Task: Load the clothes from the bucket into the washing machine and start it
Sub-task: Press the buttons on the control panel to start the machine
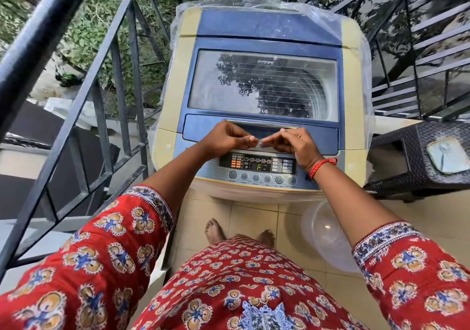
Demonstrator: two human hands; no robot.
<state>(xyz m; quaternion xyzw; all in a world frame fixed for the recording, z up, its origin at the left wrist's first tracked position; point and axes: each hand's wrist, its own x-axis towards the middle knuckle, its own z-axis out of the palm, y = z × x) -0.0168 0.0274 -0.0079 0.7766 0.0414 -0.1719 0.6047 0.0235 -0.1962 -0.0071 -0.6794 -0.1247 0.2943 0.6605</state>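
Observation:
A blue and cream top-load washing machine (353, 80) stands in front of me, its glass lid (264, 85) closed. Its control panel (256, 164) is lit and shows a green "F". My left hand (229, 137) and my right hand (292, 144) meet above the lid's front handle. Their fingertips pinch a small clear piece (259, 140) between them; it is too small to tell what it is. A translucent bucket (328, 235) sits on the tiled floor to the right of my feet, and I see no clothes in it.
A clear plastic cover (254, 2) is bunched over the machine's back and sides. A black metal railing (122, 75) runs along the left. A dark wicker table (417, 156) stands at the right, with metal stairs (432, 49) behind it.

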